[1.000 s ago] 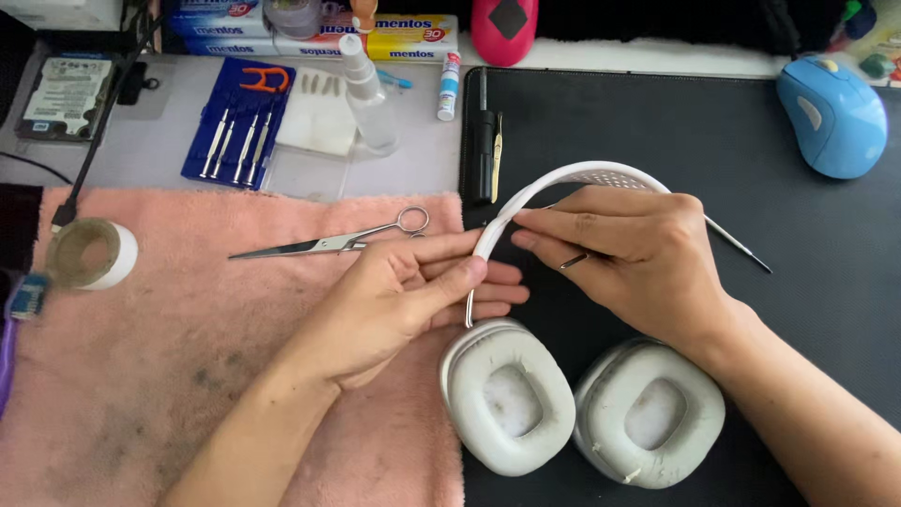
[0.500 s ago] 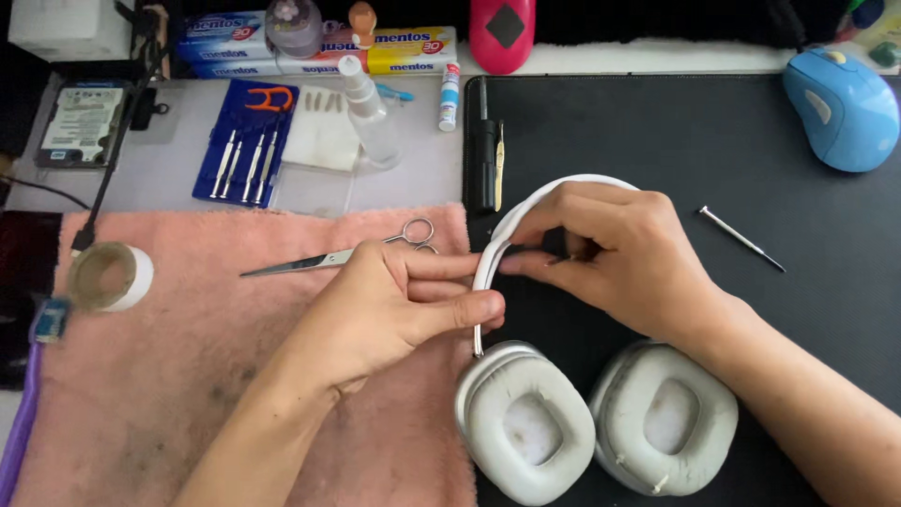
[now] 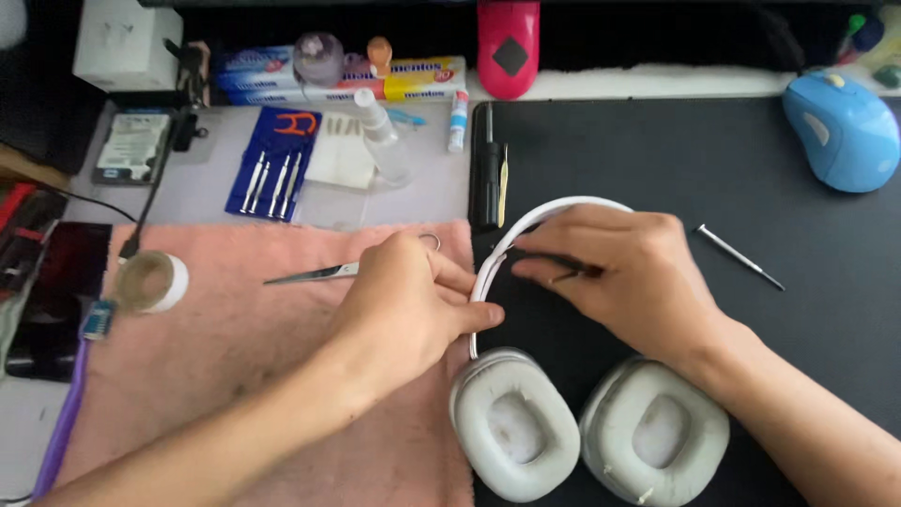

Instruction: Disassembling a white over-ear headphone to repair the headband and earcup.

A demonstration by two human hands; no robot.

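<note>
— What do you see of your own arms here?

— Your left hand and right hand are bare: no gloves, rings or watch.

— And sleeves?

— None in view. Your forearms run uncovered to the lower left and lower right edges of the frame. Your fingernails are cut short and plain.

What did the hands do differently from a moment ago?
Little changed. The right hand drew its fingers together around a thin dark tool at the white headband. The left hand kept pinching the headband's left side. The headphones, with both ear cushions, stayed on the black mat, and the scissors stayed on the pink towel.
</note>
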